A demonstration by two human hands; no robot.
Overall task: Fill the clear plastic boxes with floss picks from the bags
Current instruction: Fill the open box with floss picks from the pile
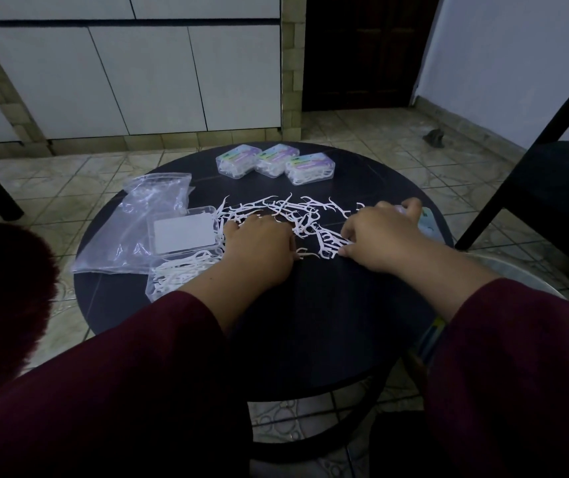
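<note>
Head view: round dark tabletop (pixel 327 322). Left hand (pixel 262 243) rests palm-down, fingers curled onto loose floss picks (pixel 276 212) at centre; grip cannot be told. Right hand (pixel 379 232) at 3 o'clock pinches picks, fingers bent. Open box (pixel 184 232) and bags (pixel 138 219) at 9 o'clock. Three filled boxes (pixel 274 163) at 12 o'clock.

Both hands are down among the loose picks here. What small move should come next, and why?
Probably gather a bunch with the left hand and carry it to the open box beside it: loose floss picks still cover the table, and that box looks empty.
</note>
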